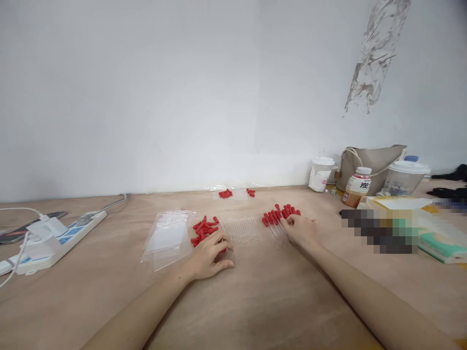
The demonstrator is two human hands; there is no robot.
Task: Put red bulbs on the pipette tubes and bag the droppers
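Note:
My left hand (209,255) rests at the near edge of a loose pile of red rubber bulbs (205,227), its thumb apart from the curled fingers. No bulb shows between thumb and fingers, though the far fingertips are partly hidden. To the right of that pile lie thin clear glass tubes (241,228) side by side in a row. Further right is a row of droppers (276,216), glass tubes with red bulbs on their far ends. At this row's right part, my right hand (301,229) pinches a dropper, largely covered by the fingers.
Clear plastic bags (170,236) lie left of the bulbs. Bagged red bulbs (225,193) lie by the wall. A power strip (62,243) with cables is at left. A paper cup (321,174), a bottle (357,187), a grey bag (365,167) and a tissue pack (441,247) stand at right.

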